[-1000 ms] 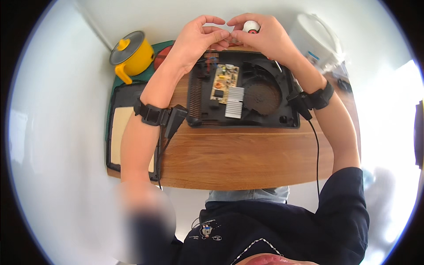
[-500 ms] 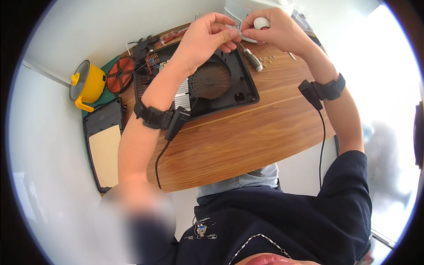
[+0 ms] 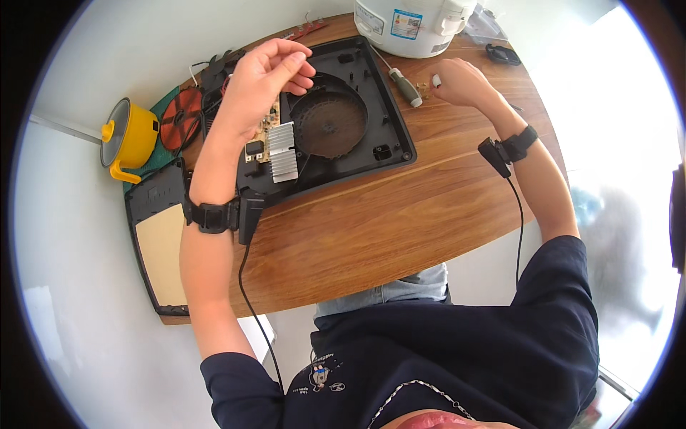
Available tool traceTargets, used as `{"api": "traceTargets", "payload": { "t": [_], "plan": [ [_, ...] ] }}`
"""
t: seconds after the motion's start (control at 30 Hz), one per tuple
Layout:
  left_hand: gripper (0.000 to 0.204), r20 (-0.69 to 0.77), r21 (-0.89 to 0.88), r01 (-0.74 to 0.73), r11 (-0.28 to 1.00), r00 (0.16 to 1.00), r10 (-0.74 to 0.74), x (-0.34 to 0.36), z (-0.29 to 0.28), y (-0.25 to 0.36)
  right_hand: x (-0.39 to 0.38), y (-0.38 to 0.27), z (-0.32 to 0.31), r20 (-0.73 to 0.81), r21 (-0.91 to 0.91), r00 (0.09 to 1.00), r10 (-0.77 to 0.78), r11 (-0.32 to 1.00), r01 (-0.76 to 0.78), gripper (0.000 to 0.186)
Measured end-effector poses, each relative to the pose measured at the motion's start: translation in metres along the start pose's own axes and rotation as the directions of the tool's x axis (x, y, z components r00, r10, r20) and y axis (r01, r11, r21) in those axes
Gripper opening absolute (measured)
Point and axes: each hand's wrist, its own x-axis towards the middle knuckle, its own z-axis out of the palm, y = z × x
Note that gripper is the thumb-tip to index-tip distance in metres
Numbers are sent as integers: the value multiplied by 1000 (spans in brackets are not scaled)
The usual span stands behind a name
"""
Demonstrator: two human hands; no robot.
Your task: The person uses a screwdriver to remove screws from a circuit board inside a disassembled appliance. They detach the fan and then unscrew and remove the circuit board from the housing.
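My left hand is raised over the upper left part of an open black appliance housing, thumb and forefinger pinched; anything between them is too small to make out. Beneath it lie a circuit board and a finned silver heatsink. My right hand is closed around a small white object, low over the table beside a few small brass pieces. A screwdriver with a grey handle lies between that hand and the housing. Both forearms wear black straps with cabled devices.
A yellow pot and red disc sit on a green mat at left, near a black fan and a black cover with beige panel. A white appliance and small black item stand or lie at back right.
My hands have parted: the left moved left and down over the housing, the right lowered toward the small brass pieces. The view has shifted, showing more of the table's right side.
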Motion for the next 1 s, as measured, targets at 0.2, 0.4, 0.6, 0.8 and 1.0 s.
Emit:
{"api": "traceTargets", "payload": {
  "t": [0.2,0.4,0.6,0.8,1.0],
  "plan": [
    [26,-37,8,55,998,998,-54,-13,-26,-9,2,7,3,-52,64,998,-33,997,37,17],
    [24,-134,-12,30,999,991,-32,-39,-61,-13,-6,-24,-47,-12,342,995,102,935,-92,23],
    [29,-162,229,76,970,986,-39,-53,-78,-8,-21,-50,-80,-216,467,972,89,884,23,20],
    [23,-234,542,165,824,971,-41,-62,-89,-13,-21,-84,-101,-386,704,919,78,669,239,18],
    [21,-308,663,249,706,950,-45,-67,-89,-29,-17,-118,-98,-533,792,841,95,404,457,22]
  ]
}}
